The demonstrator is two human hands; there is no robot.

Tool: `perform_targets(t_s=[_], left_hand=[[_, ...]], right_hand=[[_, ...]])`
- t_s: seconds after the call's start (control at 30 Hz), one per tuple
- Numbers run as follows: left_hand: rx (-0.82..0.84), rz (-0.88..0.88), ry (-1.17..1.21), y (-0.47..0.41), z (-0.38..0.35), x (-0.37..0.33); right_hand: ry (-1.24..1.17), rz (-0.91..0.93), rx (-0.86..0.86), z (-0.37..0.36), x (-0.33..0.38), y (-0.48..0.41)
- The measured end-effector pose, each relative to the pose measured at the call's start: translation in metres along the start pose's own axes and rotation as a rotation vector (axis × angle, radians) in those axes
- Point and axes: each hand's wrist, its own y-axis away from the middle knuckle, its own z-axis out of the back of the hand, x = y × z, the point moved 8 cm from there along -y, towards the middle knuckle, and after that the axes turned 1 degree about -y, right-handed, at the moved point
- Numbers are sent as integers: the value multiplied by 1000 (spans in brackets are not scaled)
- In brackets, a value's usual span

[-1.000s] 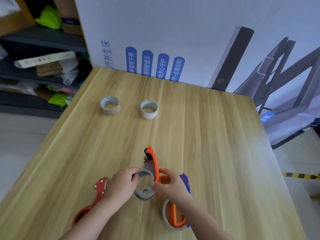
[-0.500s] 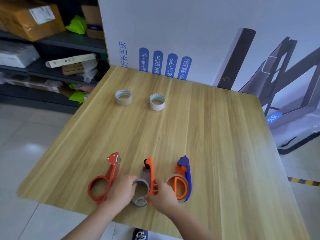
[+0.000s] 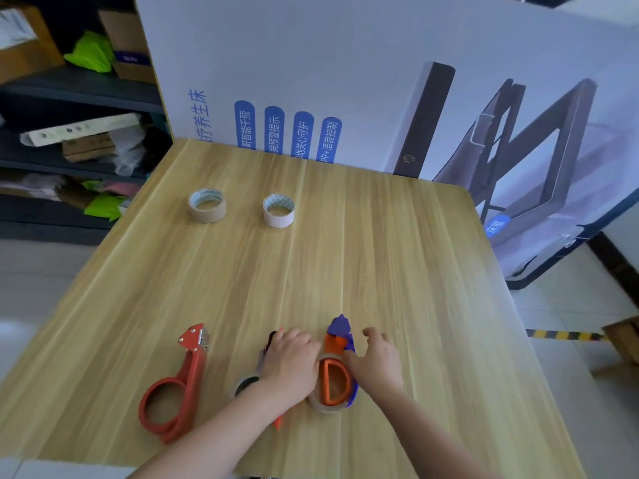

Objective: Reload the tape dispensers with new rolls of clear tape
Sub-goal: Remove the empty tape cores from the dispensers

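Tape dispensers lie three abreast low in the frame, close to the near edge of the surface (image 3: pixel 397 257): a red dispenser (image 3: pixel 188 371) at lower left, an orange dispenser (image 3: pixel 278 421) at centre, and an orange-and-purple dispenser (image 3: pixel 332 375) just right of it. A broad stretch of wood separates them from a brown roll (image 3: pixel 207 206) and a white roll (image 3: pixel 278 211) at upper centre.

The left hand (image 3: pixel 290 366) covers most of the orange dispenser, so its grip cannot be told; a grey roll (image 3: pixel 246 383) peeks out beside the wrist. The right hand (image 3: pixel 375 361) has loose fingers, with the thumb touching the orange-and-purple dispenser.

All three long axes run toward the top of the frame, heads farthest away. A printed panel (image 3: pixel 345 63) stands along the far edge.
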Motion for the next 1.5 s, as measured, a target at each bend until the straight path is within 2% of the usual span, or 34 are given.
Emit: perform_targets(t_s=[0.13, 0.3, 0.4, 0.47, 0.57, 0.63, 0.77, 0.87, 0.93, 1.07, 1.4, 1.5], left_hand=[[153, 23, -56, -14, -24, -23], [213, 188, 24, -28, -41, -21], [167, 259, 153, -33, -39, -22], [107, 292, 243, -38, -33, -25], [16, 318, 380, -50, -16, -31], [-26, 334, 491, -59, -2, -37], [-235, 356, 729, -69, 26, -41], [-518, 133, 585, -69, 56, -55], [-579, -14, 448, -67, 67, -70], [-562, -62, 323, -84, 72, -68], [-546, 196, 701, -157, 87, -14], [-502, 257, 665, -188, 88, 4]], right_hand=[[5, -78, 265, -18, -20, 3], [-82, -30, 363, -20, -28, -3], [-134, 8, 368, -7, -29, -12], [-243, -34, 392, 5, -34, -20], [-428, -135, 569, 16, -41, -30], [-539, -131, 608, 29, -39, -39], [-676, -95, 498, 59, -31, -60], [-777, -73, 426, 75, -18, -75], [-817, -58, 398, 84, -7, -83], [-844, -32, 371, 93, 12, -101], [-898, -70, 161, 105, 37, -167], [-879, -111, 127, 102, 37, -188]])
